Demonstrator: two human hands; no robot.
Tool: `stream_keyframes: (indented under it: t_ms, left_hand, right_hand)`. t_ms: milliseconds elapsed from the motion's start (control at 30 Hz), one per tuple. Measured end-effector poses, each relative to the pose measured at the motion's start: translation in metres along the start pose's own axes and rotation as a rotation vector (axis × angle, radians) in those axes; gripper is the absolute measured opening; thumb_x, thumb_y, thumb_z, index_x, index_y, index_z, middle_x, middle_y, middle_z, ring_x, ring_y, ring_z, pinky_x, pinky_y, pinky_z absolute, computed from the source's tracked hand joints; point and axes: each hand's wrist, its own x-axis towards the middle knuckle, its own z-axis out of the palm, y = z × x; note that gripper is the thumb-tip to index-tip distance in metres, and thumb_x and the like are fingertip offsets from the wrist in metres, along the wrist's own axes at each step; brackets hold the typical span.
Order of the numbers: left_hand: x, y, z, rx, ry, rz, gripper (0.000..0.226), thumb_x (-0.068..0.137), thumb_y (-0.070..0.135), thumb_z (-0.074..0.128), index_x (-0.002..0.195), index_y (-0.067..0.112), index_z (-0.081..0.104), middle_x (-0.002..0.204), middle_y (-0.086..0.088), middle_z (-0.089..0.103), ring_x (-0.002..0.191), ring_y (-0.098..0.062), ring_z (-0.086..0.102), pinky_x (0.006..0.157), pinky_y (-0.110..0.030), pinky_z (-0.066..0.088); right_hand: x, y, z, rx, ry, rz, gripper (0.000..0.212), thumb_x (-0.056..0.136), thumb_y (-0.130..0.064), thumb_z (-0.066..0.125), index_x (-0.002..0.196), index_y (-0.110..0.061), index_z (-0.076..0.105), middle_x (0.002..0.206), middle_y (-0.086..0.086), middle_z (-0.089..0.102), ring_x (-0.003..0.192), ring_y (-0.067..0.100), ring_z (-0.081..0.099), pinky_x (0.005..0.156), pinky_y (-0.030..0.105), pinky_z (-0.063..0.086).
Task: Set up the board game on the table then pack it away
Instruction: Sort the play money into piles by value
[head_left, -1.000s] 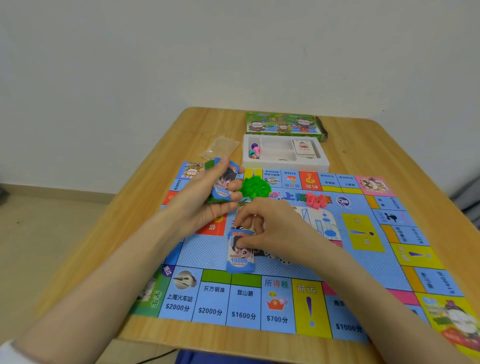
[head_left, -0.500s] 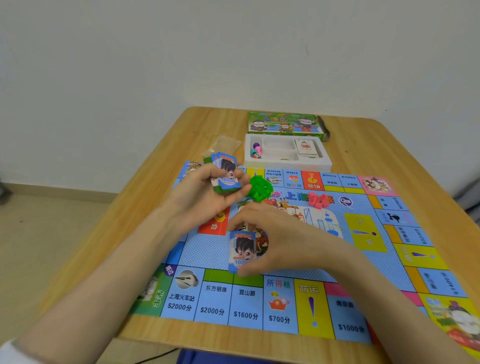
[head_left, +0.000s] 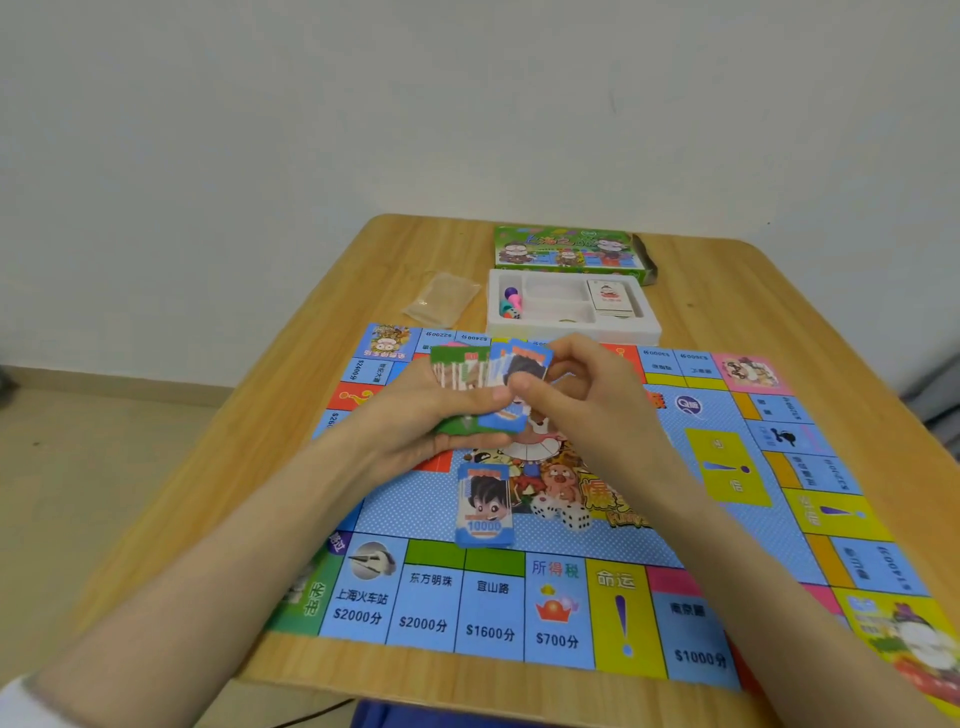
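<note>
Half a second on, the right hand (head_left: 587, 400) has left the blue 10000 pile (head_left: 484, 506) lying on the game board (head_left: 727, 467) and come up to the left hand (head_left: 415, 421). That hand holds a fanned bundle of play money (head_left: 462, 371) above the board's far left part, green notes behind and blue in front. The left grip is curled round the bundle's lower end, thumb across the face. The right grip pinches the front blue note (head_left: 522, 364) between thumb and fingers.

These notes look thin, light and limp, and probably slick on one another. They seem best taken by an edge, one at a time, with the bundle kept squeezed so it does not slip apart. Creasing is the likely risk.

Two white dice (head_left: 563, 514) sit just beside the blue pile. Beyond the board stand the white tray (head_left: 571, 327), the green box (head_left: 566, 252) and a clear bag (head_left: 441, 299) on the tabletop (head_left: 753, 291).
</note>
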Motion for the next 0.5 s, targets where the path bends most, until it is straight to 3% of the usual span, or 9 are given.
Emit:
stream_keyframes:
  t_ms: [233,333,433,500]
  left_hand:
    - [-0.0008,0.0005,-0.0013,0.005,-0.037,-0.019,0.016,0.078,0.002,0.063,0.090,0.012,0.065,0.077,-0.005,0.074,0.066,-0.019,0.072,0.055,-0.024,0.059]
    - [-0.0012,0.0011,-0.0008,0.021,-0.034,-0.008,0.018,0.076,0.003,0.064,0.091,0.013,0.065,0.079,-0.007,0.075,0.065,-0.020,0.072,0.055,-0.023,0.058]
    - [-0.0007,0.0012,-0.0007,0.029,-0.023,-0.001,0.016,0.080,0.001,0.062,0.091,0.012,0.065,0.079,-0.007,0.075,0.064,-0.020,0.072,0.054,-0.023,0.058]
    - [-0.0003,0.0011,-0.0008,0.037,-0.010,-0.001,0.016,0.080,0.001,0.062,0.092,0.011,0.065,0.080,-0.008,0.075,0.065,-0.021,0.072,0.054,-0.023,0.058]
  right_hand:
    - [0.0012,-0.0034,-0.0035,0.015,0.055,-0.022,0.024,0.088,-0.006,0.062,0.073,-0.025,0.060,0.059,0.003,0.056,0.046,0.002,0.050,0.048,0.013,0.041]
    - [0.0007,-0.0055,-0.0037,0.013,0.057,-0.024,0.020,0.090,-0.006,0.059,0.080,-0.023,0.063,0.068,0.005,0.064,0.053,0.002,0.057,0.048,0.014,0.044]
    - [0.0011,-0.0046,-0.0048,-0.011,0.118,-0.049,0.015,0.089,-0.009,0.060,0.089,-0.024,0.061,0.080,0.017,0.068,0.077,0.027,0.067,0.060,0.041,0.054]
    - [0.0007,-0.0047,-0.0052,-0.049,0.151,-0.067,0.021,0.090,-0.011,0.060,0.083,-0.031,0.056,0.077,0.023,0.065,0.077,0.037,0.064,0.060,0.050,0.051]
